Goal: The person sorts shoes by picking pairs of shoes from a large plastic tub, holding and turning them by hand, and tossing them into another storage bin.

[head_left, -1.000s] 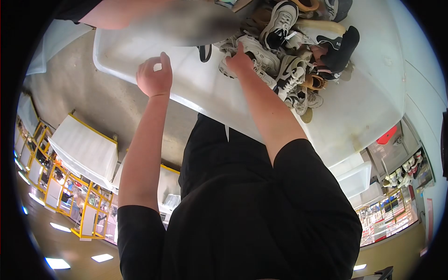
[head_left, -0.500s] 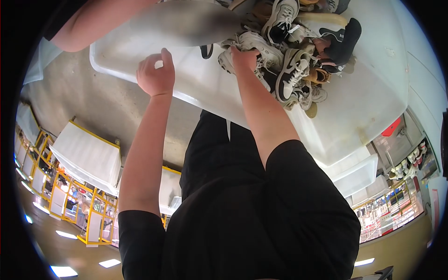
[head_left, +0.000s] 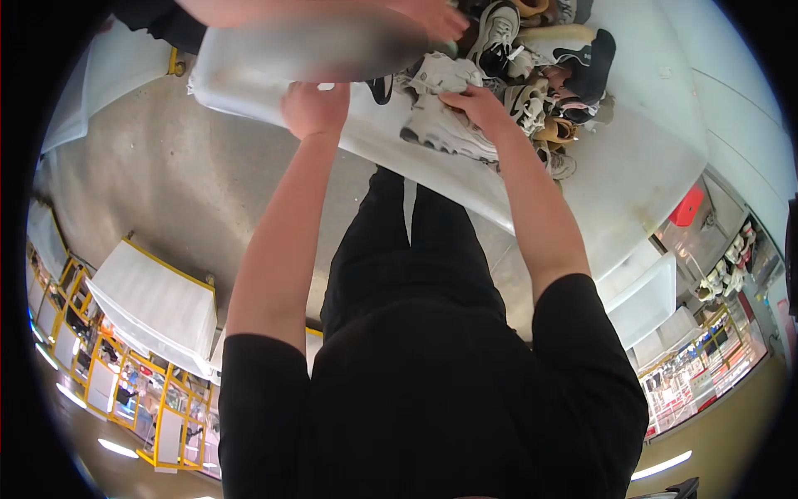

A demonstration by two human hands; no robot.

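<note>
Pinched in my right hand (head_left: 480,110) is a white sneaker (head_left: 445,129), its chunky sole turned toward the left, at the near side of a shoe pile. Another white sneaker (head_left: 445,73) lies just beyond it. My left hand (head_left: 317,110) is above the near rim of the white bin (head_left: 382,150), fingers curled closed. Whatever it may hold is hidden, though a small white spot shows by the fingertips. A black strap loop (head_left: 381,90) hangs between my hands. Further right lie a black-soled shoe (head_left: 594,66) and a tan shoe (head_left: 555,130).
Another person's hand (head_left: 432,18) reaches over the pile from the upper left. A blurred grey smudge covers part of the upper view. More white bins (head_left: 154,287) stand behind on the left, near yellow frames (head_left: 166,407). A red object (head_left: 686,206) is at the right.
My right hand has drawn a white sneaker out toward the bin's near edge. My left hand has shifted right in view. The other person's hand has come over the shoes.
</note>
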